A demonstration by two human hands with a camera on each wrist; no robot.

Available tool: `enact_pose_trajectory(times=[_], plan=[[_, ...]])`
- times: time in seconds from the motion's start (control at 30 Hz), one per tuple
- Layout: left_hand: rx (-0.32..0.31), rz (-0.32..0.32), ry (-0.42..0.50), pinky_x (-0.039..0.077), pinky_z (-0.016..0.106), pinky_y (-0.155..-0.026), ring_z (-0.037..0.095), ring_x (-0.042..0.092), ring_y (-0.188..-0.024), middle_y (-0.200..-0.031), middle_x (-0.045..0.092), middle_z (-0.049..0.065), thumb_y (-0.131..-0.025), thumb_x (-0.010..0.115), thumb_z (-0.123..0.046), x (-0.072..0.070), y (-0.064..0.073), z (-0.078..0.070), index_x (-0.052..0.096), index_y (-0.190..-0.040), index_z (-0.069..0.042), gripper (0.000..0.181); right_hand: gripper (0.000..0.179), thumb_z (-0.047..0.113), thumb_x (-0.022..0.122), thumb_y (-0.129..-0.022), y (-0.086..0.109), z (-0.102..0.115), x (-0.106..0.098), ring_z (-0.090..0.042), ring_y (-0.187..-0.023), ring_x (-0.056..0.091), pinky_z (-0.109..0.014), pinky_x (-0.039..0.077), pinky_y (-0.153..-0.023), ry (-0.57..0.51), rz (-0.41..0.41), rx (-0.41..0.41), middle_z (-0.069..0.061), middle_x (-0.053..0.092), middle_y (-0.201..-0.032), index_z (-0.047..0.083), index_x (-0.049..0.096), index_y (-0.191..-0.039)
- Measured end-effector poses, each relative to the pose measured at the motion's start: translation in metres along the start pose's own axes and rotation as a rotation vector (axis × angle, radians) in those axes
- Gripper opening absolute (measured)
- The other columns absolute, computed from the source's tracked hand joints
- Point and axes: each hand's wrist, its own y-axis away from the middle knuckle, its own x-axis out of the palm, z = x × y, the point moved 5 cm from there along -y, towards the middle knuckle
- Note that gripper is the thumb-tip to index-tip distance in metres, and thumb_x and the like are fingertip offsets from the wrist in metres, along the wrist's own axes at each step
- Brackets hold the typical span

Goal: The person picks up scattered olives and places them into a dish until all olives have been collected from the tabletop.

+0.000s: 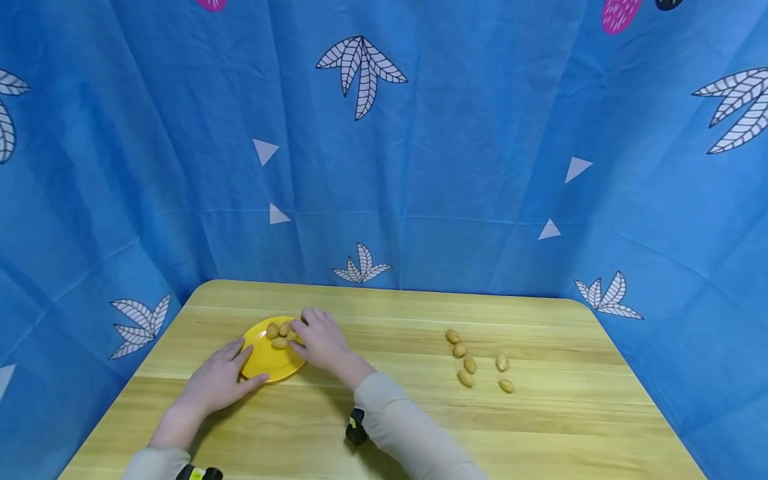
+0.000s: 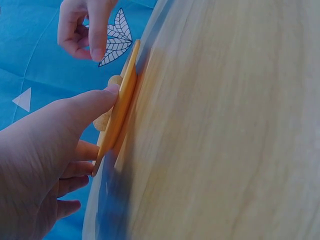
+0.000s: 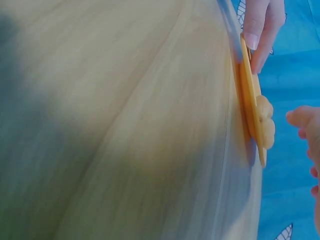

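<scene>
A yellow plate [image 1: 273, 365] lies on the left part of the table, with several small tan oval, nut-like pieces [image 1: 279, 343] grouped at its far side. At the plate's left and near rim is my left hand [image 1: 217, 380], its thumb and fingers spread. The left wrist view shows that thumb [image 2: 95, 102] on the rim. My right hand [image 1: 324, 341] reaches over the plate's right side and partly covers the pieces there. In the left wrist view, the right hand [image 2: 86, 30] hovers above the plate, fingers loosely bent, with nothing seen in it.
More tan oval pieces [image 1: 470, 364] lie loose on the right half of the wooden table [image 1: 390, 320], most in a rough line, others slightly right of it. A blue patterned curtain [image 1: 456, 167] hangs behind and beside the table.
</scene>
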Motion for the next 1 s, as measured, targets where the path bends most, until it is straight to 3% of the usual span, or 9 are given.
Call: enact_pose_trajectory(times=[0.5,0.8,1.0], plan=[[0.002,0.006,-0.015,0.040,0.061,-0.107,0.050,0.045,-0.131,-0.145,0.044,0.032,-0.087,0.059,-0.063,0.000,-0.003,0.004,0.054,-0.133,0.007,0.084,0.022,0.038,0.063,-0.094,0.033,-0.030,-0.020,-0.015,-0.086,0.039,-0.025,0.029,-0.072,0.035,0.031,-0.112,0.002,0.047,-0.093,0.021,0.058,-0.106],[-0.001,0.008,-0.016,0.040,0.061,-0.106,0.050,0.045,-0.131,-0.145,0.044,0.032,-0.086,0.058,-0.065,0.003,-0.001,0.004,0.055,-0.133,0.006,0.085,0.026,0.037,0.066,-0.091,0.069,-0.053,-0.042,-0.016,-0.083,0.041,-0.024,0.022,-0.071,0.062,-0.027,-0.194,0.002,0.047,-0.091,0.020,0.058,-0.107],[0.001,0.004,-0.008,0.040,0.061,-0.106,0.050,0.045,-0.131,-0.145,0.043,0.032,-0.087,0.058,-0.064,0.003,-0.001,0.004,0.054,-0.134,0.006,0.084,0.031,0.036,0.072,-0.086,0.092,-0.069,-0.056,-0.015,-0.081,0.043,-0.026,0.031,-0.068,0.058,-0.065,-0.214,0.001,0.050,-0.090,0.019,0.059,-0.109]])
